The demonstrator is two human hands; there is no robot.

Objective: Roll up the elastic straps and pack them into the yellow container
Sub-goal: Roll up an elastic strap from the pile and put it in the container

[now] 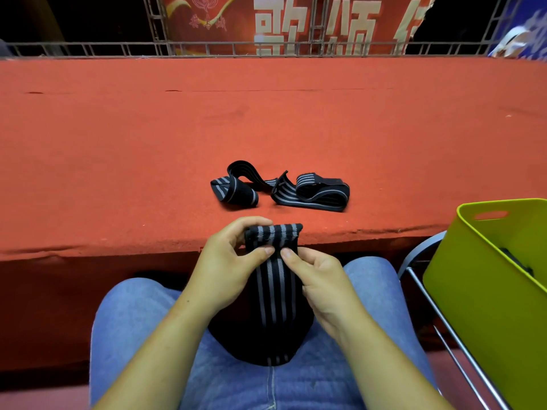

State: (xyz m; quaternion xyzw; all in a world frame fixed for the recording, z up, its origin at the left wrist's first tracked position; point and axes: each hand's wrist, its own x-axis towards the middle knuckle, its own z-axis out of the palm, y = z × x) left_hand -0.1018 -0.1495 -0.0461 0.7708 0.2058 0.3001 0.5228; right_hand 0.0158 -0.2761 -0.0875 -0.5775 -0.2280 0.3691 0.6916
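Left hand [225,263] and right hand [321,278] both pinching a striped strap [275,287] over the lap, loose straps [285,194] on red table [118,143], yellow container [479,306] at right, banner [296,22] reading 歌颂

red banner [236,22], white chars "歌颂", rest cut

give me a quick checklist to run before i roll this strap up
1. Grip: left hand and right hand both pinch the held strap near its top end: ok.
2. Top end folded over to start the roll: ok.
3. Visible length untwisted, stripes straight down to the lap: ok.
4. Yellow container open-topped, at the right: ok.
5. Room inside it: something dark lies there, mostly out of frame: cannot tell.
6. Loose straps on the red table rolled: not ok, they lie unrolled.
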